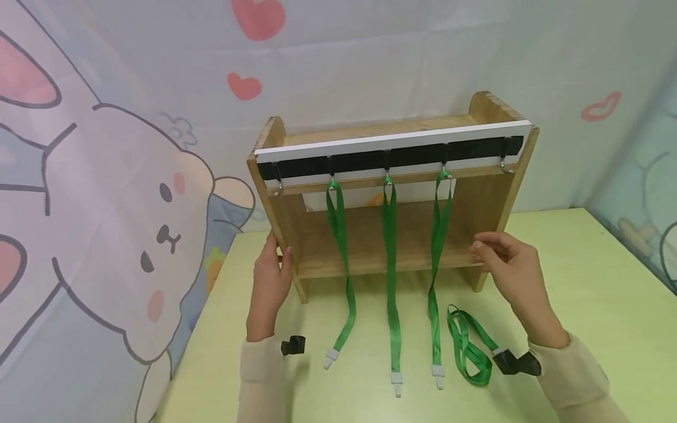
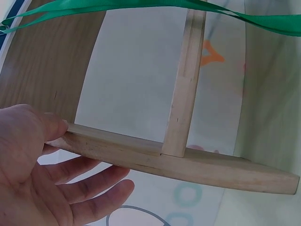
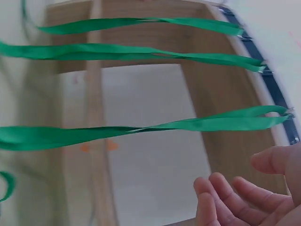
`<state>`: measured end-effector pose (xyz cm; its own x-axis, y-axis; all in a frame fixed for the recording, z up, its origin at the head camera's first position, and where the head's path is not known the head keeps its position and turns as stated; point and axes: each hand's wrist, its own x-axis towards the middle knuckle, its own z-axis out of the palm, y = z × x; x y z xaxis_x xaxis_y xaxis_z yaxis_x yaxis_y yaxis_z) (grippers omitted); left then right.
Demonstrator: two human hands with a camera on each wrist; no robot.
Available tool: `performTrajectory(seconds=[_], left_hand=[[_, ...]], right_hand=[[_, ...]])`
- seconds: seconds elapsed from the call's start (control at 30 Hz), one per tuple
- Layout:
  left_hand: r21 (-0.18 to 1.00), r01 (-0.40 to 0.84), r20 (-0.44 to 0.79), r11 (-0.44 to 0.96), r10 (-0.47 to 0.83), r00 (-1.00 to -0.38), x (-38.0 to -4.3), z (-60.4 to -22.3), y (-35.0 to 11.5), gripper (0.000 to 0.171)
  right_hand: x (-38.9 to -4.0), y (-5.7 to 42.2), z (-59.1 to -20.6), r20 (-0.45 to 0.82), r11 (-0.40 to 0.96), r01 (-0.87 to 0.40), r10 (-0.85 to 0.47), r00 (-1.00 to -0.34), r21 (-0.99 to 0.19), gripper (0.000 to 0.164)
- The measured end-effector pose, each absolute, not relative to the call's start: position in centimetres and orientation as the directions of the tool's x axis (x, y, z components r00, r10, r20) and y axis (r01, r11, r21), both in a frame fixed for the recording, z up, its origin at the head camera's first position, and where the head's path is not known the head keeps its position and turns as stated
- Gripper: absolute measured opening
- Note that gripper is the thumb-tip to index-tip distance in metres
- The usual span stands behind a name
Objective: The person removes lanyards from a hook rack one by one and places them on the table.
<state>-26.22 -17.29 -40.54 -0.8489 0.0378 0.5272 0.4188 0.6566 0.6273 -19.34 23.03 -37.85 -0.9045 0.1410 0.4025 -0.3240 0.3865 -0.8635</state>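
Observation:
A small wooden rack [image 1: 365,235] stands on the table, with a row of metal hooks along its upper front. Green lanyards hang from the three middle hooks: a left one [image 1: 341,229], a middle one [image 1: 390,252] and a right one [image 1: 438,235], white clips downward. The outermost hooks carry nothing. My left hand [image 1: 271,276] grips the rack's left side panel [image 2: 117,150], thumb on its edge and fingers on the outer side. By the rack's right side, my right hand [image 1: 510,264] is loosely curled and holds nothing [image 3: 249,193]. Below it lies a looped green lanyard [image 1: 482,373].
The rack stands on a pale yellow-green table [image 1: 582,294]. A backdrop cloth [image 1: 402,64] with hearts and a cartoon rabbit hangs behind. Near each sleeve is a small black piece, and the right one [image 1: 510,361] partly covers the loose lanyard's end.

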Motion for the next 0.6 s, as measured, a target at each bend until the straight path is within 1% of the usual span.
performTrajectory(seconds=[0.13,0.33,0.4,0.47,0.6], left_hand=[[0.627,0.425,0.536,0.653,0.035,-0.844,-26.2,-40.6,-17.2,0.052],[0.627,0.421,0.536,0.655,0.028,-0.843,-26.3,-40.6,-17.2,0.053],[0.626,0.419,0.534,0.658,0.03,-0.845,-26.3,-40.6,-17.1,0.053],[0.626,0.416,0.531,0.659,0.03,-0.847,-26.4,-40.6,-17.0,0.053],[0.626,0.419,0.537,0.658,0.025,-0.843,-26.4,-40.7,-17.0,0.052]], right_hand=[[-19.5,22.6,-36.7,0.428,0.315,-0.363,0.17,-0.888,-0.877,0.028],[-19.8,21.4,-35.3,0.458,0.138,-0.437,0.208,-0.864,-0.889,0.025],[-20.0,20.9,-35.0,0.467,0.099,-0.457,0.222,-0.856,-0.884,0.026],[-20.2,20.3,-34.8,0.474,0.089,-0.467,0.233,-0.849,-0.88,0.027],[-20.4,19.2,-34.4,0.472,0.132,-0.454,0.257,-0.843,-0.881,0.033]])
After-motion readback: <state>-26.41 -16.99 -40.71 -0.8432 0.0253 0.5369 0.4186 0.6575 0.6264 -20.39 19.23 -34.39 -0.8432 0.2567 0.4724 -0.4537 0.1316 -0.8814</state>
